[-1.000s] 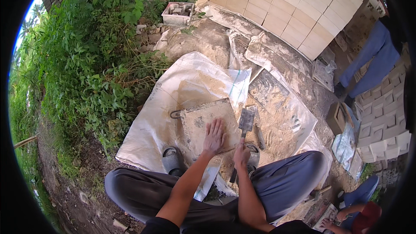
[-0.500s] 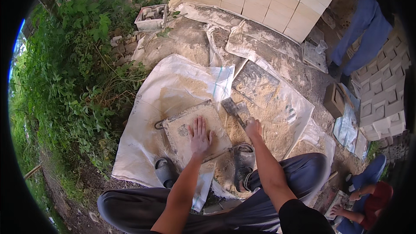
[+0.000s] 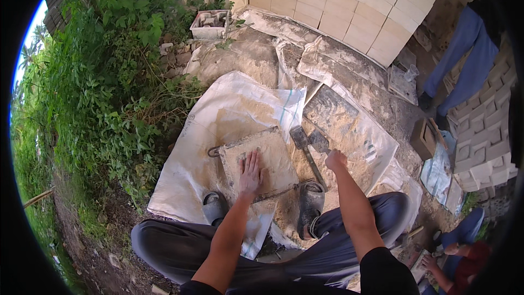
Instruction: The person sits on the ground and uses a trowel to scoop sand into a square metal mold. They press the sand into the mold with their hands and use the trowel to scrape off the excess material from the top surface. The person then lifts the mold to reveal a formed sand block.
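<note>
My left hand (image 3: 251, 175) lies flat, fingers stretched, on a square, dust-covered mould (image 3: 275, 155) with a metal loop (image 3: 213, 152) at its left corner. To the right, my right hand (image 3: 335, 160) is closed round a trowel (image 3: 319, 142), its grey blade pointing away to the upper left. A hammer (image 3: 309, 155) with a blocky head and long handle rests between the mould and the trowel, its handle reaching toward my sandal. Pale powder coats the mould and the white sack sheet (image 3: 180, 172) beneath.
My sandals (image 3: 311, 202) stand at the mould's near side. A dark board (image 3: 333, 106) under powder lies beyond the trowel. Stacked pale tiles (image 3: 338, 8) rise at the back, a white crate (image 3: 210, 24) to their left. Plants (image 3: 114, 93) line the left; other people work at right.
My right hand has let go of the hammer, which now lies down, and has taken hold of the trowel, shifting right. My left hand stays flat on the mould. The whole view has shifted slightly.
</note>
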